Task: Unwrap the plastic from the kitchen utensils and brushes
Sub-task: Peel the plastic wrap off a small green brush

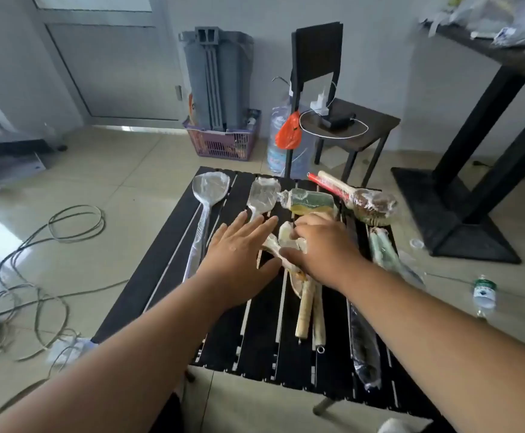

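Head view: left hand (241, 245) hovers flat, fingers spread apart, beside the wrapped wooden utensils (306, 303) on the black slatted desk (229, 332). Just right, the right hand (323, 245) has its grip clamped on their crumpled plastic (281, 237); wrapped brushes (364, 203) lie beyond it.

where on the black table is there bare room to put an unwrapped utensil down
Bare slats at the near left of the black table, left of the wooden handles. Crowded along the far edge around the sponge, and mid-table under both hands.
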